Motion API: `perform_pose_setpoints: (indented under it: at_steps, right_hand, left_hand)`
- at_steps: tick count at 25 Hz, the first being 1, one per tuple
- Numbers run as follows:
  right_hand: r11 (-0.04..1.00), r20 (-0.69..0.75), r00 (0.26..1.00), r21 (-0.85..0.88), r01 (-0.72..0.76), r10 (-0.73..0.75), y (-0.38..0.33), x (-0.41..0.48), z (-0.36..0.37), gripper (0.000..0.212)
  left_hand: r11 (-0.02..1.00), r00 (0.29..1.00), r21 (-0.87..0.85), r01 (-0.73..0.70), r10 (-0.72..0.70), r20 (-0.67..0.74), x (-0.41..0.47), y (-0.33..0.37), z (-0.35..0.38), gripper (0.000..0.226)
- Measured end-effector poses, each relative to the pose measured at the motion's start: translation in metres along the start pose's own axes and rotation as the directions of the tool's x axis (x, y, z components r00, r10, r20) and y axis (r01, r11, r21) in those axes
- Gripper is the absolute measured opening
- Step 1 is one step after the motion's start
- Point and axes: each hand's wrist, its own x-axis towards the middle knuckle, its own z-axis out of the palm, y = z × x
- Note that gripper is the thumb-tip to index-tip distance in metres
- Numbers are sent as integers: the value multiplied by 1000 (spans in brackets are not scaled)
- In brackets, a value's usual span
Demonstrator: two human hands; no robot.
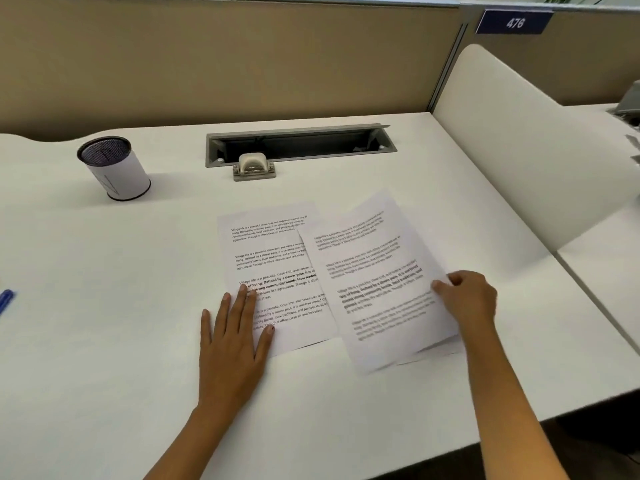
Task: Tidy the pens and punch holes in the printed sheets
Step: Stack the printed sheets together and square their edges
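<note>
At centre of the white surface (104, 358), left hand (232, 341) lies flat with fingers straight, grip wide, pressing the lower-left corner of the left printed sheet (277, 258). Right hand (467, 299) is curled, grip narrow, pinching the right edge of the right sheet (377, 282), which overlaps the left one and is blurred. Both are thin white paper with black text. Beige hole punch (254, 166) sits well behind, touching the cable tray (301, 143). Mesh pen cup (114, 168) back left; blue pen (5, 299) at far left edge.

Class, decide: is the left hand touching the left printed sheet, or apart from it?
Touching. The head view shows the left hand lying flat, its index fingertip and thumb on the left printed sheet, covering some text.
</note>
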Motion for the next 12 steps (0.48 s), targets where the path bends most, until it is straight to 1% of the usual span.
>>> perform_pose_setpoints:
  at_steps: [3,5,7,9,12]
  right_hand:
    - [981,-70,990,-142,-128,119,21,1,-1,36]
    - [976,-87,989,-176,-129,116,29,-2,4,38]
    - [979,-95,991,-175,-107,91,32,-4,5,38]
    - [983,-92,989,-135,-127,115,30,-2,4,41]
    - [969,-67,976,-120,-215,209,23,0,4,60]
  left_hand:
    - [1000,1000,4,5,-5,5,0,0,0,66]
    - [1000,1000,9,9,-9,8,0,0,0,66]
    - [1000,1000,13,11,-11,16,1,0,0,67]
    - [1000,1000,14,9,-9,13,1,0,-1,67]
    - [1000,1000,13,3,-3,4,0,1,-2,67]
